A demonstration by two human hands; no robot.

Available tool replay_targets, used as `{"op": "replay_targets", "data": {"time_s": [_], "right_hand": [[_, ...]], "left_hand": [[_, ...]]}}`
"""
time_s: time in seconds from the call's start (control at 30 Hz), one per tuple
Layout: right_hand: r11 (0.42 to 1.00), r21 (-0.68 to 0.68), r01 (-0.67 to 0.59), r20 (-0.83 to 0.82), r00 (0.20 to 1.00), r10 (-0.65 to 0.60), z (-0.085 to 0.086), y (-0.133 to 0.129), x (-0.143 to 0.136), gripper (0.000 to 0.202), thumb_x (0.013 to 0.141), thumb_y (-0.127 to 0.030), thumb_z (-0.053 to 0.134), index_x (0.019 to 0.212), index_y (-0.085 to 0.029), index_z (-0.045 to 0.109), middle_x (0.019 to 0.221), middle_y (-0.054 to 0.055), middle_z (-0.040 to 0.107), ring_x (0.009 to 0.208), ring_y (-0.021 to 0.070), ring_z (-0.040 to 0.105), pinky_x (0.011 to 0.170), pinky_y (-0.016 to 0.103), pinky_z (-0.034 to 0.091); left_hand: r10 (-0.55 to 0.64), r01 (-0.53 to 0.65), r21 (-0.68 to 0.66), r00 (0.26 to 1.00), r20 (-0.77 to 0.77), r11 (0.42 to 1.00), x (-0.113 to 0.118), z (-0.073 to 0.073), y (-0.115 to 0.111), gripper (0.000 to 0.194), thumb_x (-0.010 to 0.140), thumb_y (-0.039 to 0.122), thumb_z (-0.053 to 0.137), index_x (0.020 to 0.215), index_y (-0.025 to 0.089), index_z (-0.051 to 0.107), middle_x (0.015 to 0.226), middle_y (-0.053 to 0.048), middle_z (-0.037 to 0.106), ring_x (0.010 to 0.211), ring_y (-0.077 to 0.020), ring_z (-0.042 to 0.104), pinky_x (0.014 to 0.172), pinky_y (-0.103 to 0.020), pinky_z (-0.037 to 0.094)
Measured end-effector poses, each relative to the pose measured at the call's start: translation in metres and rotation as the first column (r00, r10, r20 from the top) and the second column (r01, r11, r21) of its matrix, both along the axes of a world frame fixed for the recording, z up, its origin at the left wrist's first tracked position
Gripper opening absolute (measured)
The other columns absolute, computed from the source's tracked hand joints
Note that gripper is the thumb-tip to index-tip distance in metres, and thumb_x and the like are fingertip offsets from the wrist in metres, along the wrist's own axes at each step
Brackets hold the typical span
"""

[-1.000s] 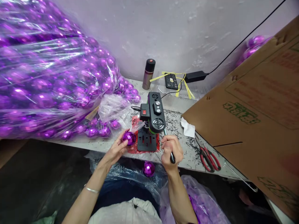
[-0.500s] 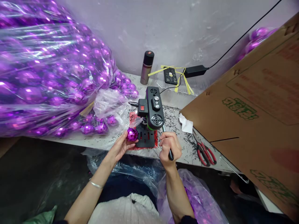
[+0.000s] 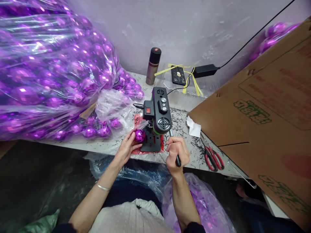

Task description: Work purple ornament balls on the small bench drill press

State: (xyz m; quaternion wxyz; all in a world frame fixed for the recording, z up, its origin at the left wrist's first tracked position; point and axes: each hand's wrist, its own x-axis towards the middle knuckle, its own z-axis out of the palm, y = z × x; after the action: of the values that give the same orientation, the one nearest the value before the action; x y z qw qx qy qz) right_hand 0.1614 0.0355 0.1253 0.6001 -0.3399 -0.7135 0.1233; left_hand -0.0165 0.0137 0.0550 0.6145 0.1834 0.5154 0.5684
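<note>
Between the fingers of my left hand (image 3: 126, 147) is a shiny purple faceted bauble (image 3: 140, 135), held at the left edge of a small black bench drill press (image 3: 162, 110). The bauble is beside the black slotted base (image 3: 152, 145), under the left side of the machine's head. My right hand (image 3: 178, 152) is wrapped round the machine's black-gripped lever (image 3: 178, 161), to the right of the base. A red sheet (image 3: 137, 120) lies beneath the base. The tool end under the head is mostly hidden.
A large clear bag of purple baubles (image 3: 55, 71) fills the left. Behind stand a spray can (image 3: 153, 66), a phone (image 3: 178, 75) and a power adapter (image 3: 205, 70). Red-handled scissors (image 3: 213, 158), white tissue (image 3: 193, 127) and a cardboard box (image 3: 257, 123) are on the right. Black shavings litter the table.
My left hand has turned the bauble and shifted it slightly right and up, toward the underside of the machine's head. My right hand keeps its grip on the lever.
</note>
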Motion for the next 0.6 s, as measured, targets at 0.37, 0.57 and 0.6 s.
{"op": "replay_targets", "data": {"time_s": [0.37, 0.57, 0.6], "right_hand": [[1.000, -0.019, 0.003, 0.021, 1.000, -0.003, 0.002, -0.002, 0.001, 0.024, 0.092, -0.013, 0.046, 0.070, -0.021, 0.053, 0.075, 0.002, 0.058, 0.066, 0.0145, 0.056, 0.057, 0.029, 0.043], [1.000, -0.024, 0.007, 0.029, 1.000, -0.007, 0.002, -0.002, 0.001, 0.024, 0.092, -0.014, 0.045, 0.070, -0.021, 0.053, 0.075, 0.002, 0.058, 0.065, 0.0149, 0.056, 0.057, 0.030, 0.044], [1.000, -0.024, 0.007, 0.031, 0.999, -0.006, 0.002, -0.002, 0.001, 0.024, 0.092, -0.014, 0.045, 0.070, -0.021, 0.053, 0.075, 0.002, 0.058, 0.066, 0.0150, 0.056, 0.057, 0.030, 0.044]], "left_hand": [[0.083, 0.172, 0.272, 0.687, -0.722, 0.947, 0.012, -0.009, 0.016, 0.047, 0.087, 0.044, 0.062, 0.128, 0.022, 0.060, 0.132, -0.009, 0.062, 0.118, -0.0249, 0.060, 0.100, -0.040, 0.050], [0.178, 0.187, 0.344, 0.583, -0.793, 0.920, 0.018, -0.016, 0.016, 0.032, 0.094, 0.041, 0.053, 0.117, 0.023, 0.067, 0.128, -0.008, 0.063, 0.129, -0.0244, 0.052, 0.111, -0.043, 0.039], [0.186, 0.177, 0.352, 0.592, -0.784, 0.919, 0.019, -0.018, 0.017, 0.034, 0.094, 0.041, 0.054, 0.119, 0.023, 0.066, 0.129, -0.008, 0.063, 0.127, -0.0242, 0.053, 0.111, -0.043, 0.040]]}}
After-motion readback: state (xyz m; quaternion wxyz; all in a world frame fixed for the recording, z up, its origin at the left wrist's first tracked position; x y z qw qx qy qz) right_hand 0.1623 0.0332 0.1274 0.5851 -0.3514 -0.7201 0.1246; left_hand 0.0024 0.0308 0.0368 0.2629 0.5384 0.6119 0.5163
